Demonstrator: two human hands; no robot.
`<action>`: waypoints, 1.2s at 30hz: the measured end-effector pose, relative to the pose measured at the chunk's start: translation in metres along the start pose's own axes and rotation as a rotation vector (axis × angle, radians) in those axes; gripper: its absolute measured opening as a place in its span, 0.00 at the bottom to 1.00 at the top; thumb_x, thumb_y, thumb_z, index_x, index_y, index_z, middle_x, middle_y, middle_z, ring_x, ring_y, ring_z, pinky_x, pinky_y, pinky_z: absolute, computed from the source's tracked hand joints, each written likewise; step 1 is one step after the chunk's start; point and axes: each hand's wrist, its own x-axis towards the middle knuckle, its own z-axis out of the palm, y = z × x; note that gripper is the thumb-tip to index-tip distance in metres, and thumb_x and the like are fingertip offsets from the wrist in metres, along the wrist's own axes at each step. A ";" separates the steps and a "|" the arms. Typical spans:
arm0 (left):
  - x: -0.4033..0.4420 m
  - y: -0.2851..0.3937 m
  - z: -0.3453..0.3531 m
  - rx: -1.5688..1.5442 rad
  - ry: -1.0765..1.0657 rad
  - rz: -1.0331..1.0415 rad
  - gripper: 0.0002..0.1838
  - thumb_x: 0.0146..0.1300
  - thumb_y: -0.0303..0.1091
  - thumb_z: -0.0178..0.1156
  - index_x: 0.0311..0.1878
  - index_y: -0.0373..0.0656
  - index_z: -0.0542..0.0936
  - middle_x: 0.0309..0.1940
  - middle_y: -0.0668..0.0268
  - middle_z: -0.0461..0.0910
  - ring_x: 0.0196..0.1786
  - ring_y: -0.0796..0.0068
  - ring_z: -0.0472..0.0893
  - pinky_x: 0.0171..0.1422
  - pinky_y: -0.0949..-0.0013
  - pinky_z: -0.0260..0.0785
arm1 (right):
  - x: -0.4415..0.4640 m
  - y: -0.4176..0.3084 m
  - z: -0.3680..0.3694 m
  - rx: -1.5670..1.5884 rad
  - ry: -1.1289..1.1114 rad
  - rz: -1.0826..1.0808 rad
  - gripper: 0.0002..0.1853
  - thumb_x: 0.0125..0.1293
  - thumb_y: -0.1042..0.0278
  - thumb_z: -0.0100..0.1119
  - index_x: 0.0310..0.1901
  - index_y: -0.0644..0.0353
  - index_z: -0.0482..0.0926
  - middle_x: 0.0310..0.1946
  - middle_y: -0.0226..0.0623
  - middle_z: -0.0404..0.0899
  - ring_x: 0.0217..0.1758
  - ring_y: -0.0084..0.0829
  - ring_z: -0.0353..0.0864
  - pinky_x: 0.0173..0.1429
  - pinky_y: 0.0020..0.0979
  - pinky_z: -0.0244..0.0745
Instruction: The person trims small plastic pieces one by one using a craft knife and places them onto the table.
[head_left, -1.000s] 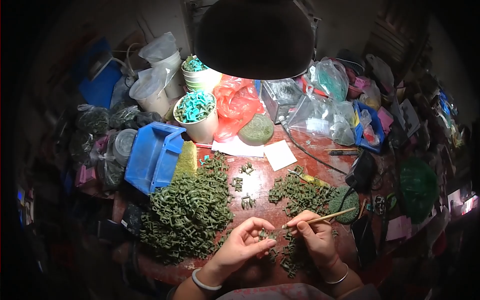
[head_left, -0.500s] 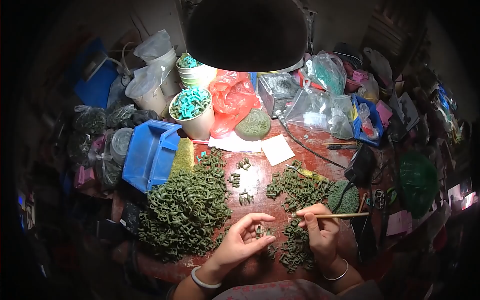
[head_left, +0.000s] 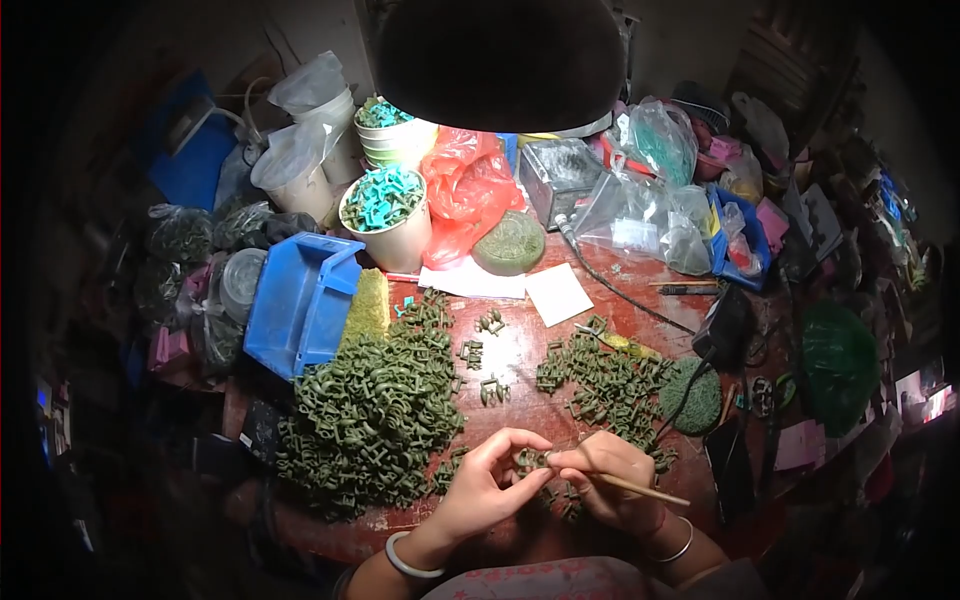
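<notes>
My left hand (head_left: 490, 482) is closed with thumb and fingers round a small dark green piece (head_left: 530, 459). My right hand (head_left: 618, 482) grips a thin wooden stick-like tool (head_left: 650, 490), its handle slanting down to the right. The right fingertips meet the green piece at the left fingertips, and the tool's working tip is hidden there. To the left lies a large heap of similar green pieces (head_left: 375, 430); a looser spread of them (head_left: 610, 385) lies beyond my right hand. A few small groups of pieces (head_left: 493, 390) sit between the two.
A tilted blue bin (head_left: 300, 310) stands behind the left heap, beside a cup of turquoise and green pieces (head_left: 392, 240). Farther back are a red plastic bag (head_left: 465, 190), a round green block (head_left: 508, 245) and a metal box (head_left: 560, 180). A cable (head_left: 625, 300) crosses the red table.
My right hand has moved left and slightly down to meet the left hand, and the tool now slopes down to the right. The left hand has hardly moved.
</notes>
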 end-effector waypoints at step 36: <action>0.008 0.009 -0.016 -0.665 0.013 0.010 0.13 0.77 0.42 0.57 0.41 0.43 0.70 0.39 0.61 0.74 0.37 0.75 0.76 0.30 0.78 0.70 | 0.005 -0.003 0.009 -0.204 -0.372 0.010 0.21 0.59 0.58 0.75 0.47 0.60 0.79 0.37 0.39 0.80 0.42 0.39 0.81 0.47 0.37 0.75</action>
